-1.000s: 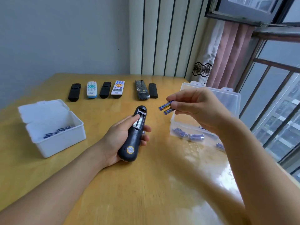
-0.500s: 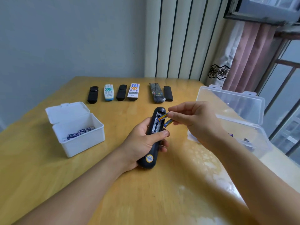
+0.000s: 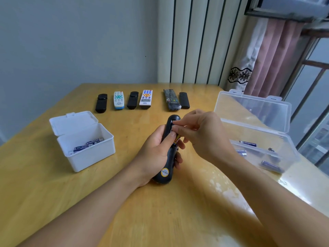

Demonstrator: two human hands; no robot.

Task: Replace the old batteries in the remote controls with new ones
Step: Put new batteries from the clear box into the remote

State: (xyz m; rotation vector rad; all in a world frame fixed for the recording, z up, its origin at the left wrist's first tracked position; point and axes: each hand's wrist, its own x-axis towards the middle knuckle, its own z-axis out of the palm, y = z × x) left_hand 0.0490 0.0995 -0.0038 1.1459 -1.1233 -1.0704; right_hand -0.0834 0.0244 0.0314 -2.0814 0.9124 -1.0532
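Note:
A black remote lies back-up in my left hand, which grips it at the table's middle; its battery bay near the top is open. My right hand is over that bay and pinches a blue and yellow battery, whose end shows at my fingertips by my left thumb. My fingers hide most of the bay. Whether a second battery is still in my right hand is hidden.
Several remotes lie in a row at the far side of the wooden table. A white open box with batteries stands left. A clear open box with loose blue batteries stands right, beside a window and curtain.
My right hand has carried the batteries from above the clear box leftward and down onto the remote's open bay. My left thumb has shifted along the bay.

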